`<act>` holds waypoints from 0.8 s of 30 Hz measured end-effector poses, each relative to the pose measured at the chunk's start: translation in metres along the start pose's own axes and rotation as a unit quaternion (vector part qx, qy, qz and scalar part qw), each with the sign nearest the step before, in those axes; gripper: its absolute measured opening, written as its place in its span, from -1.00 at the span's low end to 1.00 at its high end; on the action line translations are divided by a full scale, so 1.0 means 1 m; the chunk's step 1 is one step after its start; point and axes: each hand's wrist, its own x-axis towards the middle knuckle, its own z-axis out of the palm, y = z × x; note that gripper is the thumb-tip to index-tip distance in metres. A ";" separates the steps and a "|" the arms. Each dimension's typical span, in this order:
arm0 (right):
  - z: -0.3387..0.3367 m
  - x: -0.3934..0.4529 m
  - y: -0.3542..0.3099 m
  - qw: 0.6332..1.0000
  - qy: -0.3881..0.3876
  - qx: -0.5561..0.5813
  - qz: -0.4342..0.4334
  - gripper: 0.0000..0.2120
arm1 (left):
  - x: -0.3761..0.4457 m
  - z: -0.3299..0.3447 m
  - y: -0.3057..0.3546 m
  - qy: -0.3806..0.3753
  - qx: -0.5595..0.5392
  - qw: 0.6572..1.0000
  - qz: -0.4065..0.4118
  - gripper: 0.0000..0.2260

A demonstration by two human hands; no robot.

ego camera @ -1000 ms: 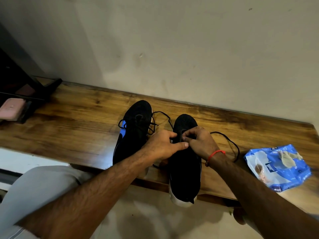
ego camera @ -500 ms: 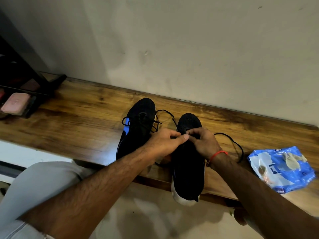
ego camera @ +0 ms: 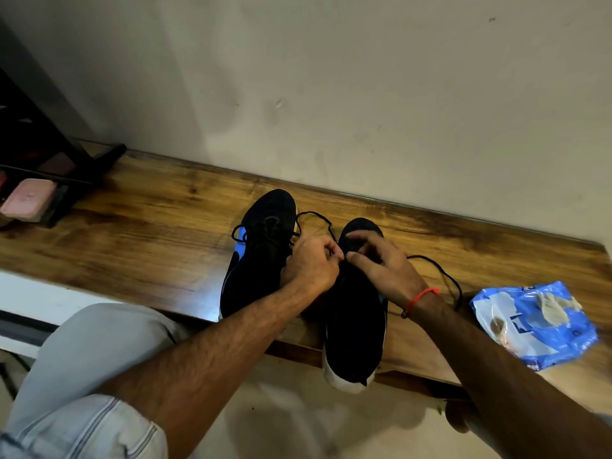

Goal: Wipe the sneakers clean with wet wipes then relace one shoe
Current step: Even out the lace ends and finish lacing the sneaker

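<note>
Two black sneakers lie side by side on a wooden shelf [ego camera: 159, 246], toes toward the wall. The left sneaker [ego camera: 261, 246] has a blue side mark. The right sneaker [ego camera: 356, 326] hangs its white heel over the shelf's front edge. My left hand [ego camera: 311, 263] and my right hand [ego camera: 384, 263] meet over the right sneaker's lace area, fingertips pinching its black lace [ego camera: 443, 276]. The lace trails in a loop to the right across the shelf. Another loop runs behind my hands between the two shoes. A blue wet wipes pack [ego camera: 536, 326] lies at the right.
A pale wall rises directly behind the shelf. A dark rack [ego camera: 43, 167] with a pink box [ego camera: 28, 200] stands at the shelf's left end. My knee in light jeans [ego camera: 92, 359] sits below the shelf's front edge at lower left.
Both hands have shifted slightly toward the toe of the right sneaker while working the lace. The fingertips have drawn a little apart. The shoes and wipes pack have stayed put.
</note>
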 end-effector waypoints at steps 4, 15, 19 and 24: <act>-0.005 -0.011 -0.011 0.991 -0.034 -0.129 0.004 -0.70 | -0.004 -0.019 0.016 0.057 0.016 0.995 0.079 -0.92; -0.012 -0.019 -0.019 0.980 -0.057 -0.192 -0.009 -0.62 | 0.011 -0.052 0.030 0.002 -0.080 0.994 0.070 -0.79; -0.013 -0.019 -0.020 0.978 -0.062 -0.198 -0.008 -0.62 | 0.006 -0.031 0.008 -0.147 0.281 0.944 0.091 -0.82; -0.017 -0.020 -0.016 0.980 -0.060 -0.191 0.001 -0.62 | 0.014 -0.054 0.035 0.179 -0.145 0.955 0.184 -0.85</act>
